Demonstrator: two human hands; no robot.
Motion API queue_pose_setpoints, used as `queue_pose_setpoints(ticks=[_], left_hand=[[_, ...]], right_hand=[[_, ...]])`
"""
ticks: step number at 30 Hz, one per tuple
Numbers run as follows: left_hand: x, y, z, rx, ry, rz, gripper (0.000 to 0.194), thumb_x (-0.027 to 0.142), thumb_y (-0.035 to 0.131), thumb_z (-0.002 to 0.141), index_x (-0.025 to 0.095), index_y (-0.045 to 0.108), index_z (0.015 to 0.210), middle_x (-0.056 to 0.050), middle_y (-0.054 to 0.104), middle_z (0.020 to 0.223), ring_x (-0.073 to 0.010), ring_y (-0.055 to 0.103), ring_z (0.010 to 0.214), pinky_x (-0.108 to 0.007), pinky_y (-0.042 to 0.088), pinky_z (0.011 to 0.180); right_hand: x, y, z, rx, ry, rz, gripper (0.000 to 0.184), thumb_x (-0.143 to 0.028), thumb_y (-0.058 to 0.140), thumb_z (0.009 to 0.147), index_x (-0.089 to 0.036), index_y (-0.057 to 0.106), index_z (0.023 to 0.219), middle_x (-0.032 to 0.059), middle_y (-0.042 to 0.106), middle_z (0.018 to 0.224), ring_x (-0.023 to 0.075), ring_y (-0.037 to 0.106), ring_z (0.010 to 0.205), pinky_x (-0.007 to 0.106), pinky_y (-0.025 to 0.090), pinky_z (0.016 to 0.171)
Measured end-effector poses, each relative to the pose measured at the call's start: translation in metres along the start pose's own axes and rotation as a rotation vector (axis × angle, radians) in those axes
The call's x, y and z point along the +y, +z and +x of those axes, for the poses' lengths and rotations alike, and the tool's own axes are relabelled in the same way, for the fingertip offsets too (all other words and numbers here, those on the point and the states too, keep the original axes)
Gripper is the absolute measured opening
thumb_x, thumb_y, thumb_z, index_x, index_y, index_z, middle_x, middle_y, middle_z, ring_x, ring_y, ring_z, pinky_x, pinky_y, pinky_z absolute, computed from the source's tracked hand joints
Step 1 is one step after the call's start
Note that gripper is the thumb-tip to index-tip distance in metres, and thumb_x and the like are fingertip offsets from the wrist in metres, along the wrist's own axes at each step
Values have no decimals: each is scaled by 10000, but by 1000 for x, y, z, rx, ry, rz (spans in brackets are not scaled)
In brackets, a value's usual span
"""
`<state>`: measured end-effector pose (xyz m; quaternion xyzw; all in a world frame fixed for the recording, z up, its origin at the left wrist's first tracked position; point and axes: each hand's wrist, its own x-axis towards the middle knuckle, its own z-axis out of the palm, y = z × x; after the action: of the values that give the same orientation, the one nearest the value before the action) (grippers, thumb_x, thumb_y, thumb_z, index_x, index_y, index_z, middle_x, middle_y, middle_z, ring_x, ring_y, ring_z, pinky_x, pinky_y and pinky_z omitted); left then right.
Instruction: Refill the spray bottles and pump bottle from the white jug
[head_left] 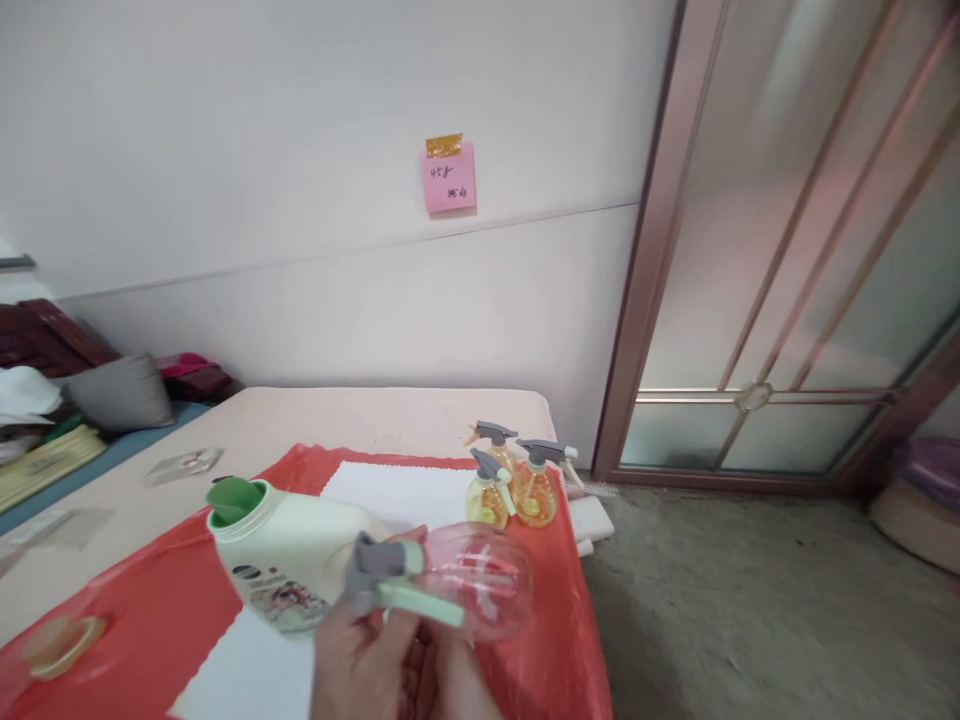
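A clear spray bottle [491, 585] with a grey and mint-green trigger head lies sideways in the air just above the table, its head to the left. My left hand [356, 650] is closed around it by the trigger head. Below the clear body, my right hand [454, 675] is closed against the bottle, with most of its fingers hidden. Behind and left of my hands is a large white jug [300, 545] with a green opening and a picture label. Yellow liquid shows in several smaller spray bottles [536, 495] beyond the held one.
Red plastic sheeting [146, 600] and white paper [247, 670] cover part of the table [420, 410]. A blurred round lid-like thing [67, 645] lies at the left. White packs [591, 520] jut out by the table's right edge. A pink note [450, 180] is taped to the wall.
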<state>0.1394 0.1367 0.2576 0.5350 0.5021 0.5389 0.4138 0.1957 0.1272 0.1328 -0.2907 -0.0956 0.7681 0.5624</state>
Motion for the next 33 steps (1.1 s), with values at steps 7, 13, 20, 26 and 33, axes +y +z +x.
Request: queue_pose_setpoints(ticks=[7, 13, 20, 26, 33], left_hand=[[7, -73, 16, 62, -97, -232, 303, 349, 803, 590, 169, 714, 817, -56, 692, 689, -298, 682, 778, -355, 543, 666], [-20, -91, 15, -34, -74, -290, 397, 364, 856, 507, 199, 724, 843, -89, 714, 766, -331, 661, 862, -387, 547, 723], [-35, -83, 11, -128, -16, -441, 460, 369, 768, 680, 193, 679, 1095, -160, 696, 1066, -356, 576, 1123, -465, 455, 956], [-37, -77, 6, -33, -121, -504, 229, 388, 813, 603, 229, 674, 693, -60, 678, 693, -327, 654, 915, -451, 529, 850], [-18, -73, 12, 34, -135, -651, 292, 377, 773, 681, 202, 698, 902, -84, 717, 925, -300, 657, 980, -443, 514, 885]], right_hand=[[-23, 13, -15, -277, 366, 56, 877, -885, 505, 563, -129, 669, 976, 69, 721, 762, 136, 610, 513, 214, 392, 443], [-33, 15, -22, -443, 260, 163, 763, -801, 473, 711, -199, 623, 1155, 107, 722, 1046, 215, 712, 694, 202, 462, 459], [-32, 18, -22, -331, 305, 196, 700, -712, 510, 772, -112, 647, 1104, 92, 741, 805, 171, 688, 587, 215, 495, 489], [-31, 20, -26, -295, 229, 86, 710, -728, 411, 813, -114, 625, 1096, 63, 685, 647, 138, 632, 502, 193, 423, 446], [-25, 14, -21, -345, -120, -23, 744, -417, 862, 499, -301, 535, 1157, 61, 647, 1160, 244, 661, 908, 308, 516, 640]])
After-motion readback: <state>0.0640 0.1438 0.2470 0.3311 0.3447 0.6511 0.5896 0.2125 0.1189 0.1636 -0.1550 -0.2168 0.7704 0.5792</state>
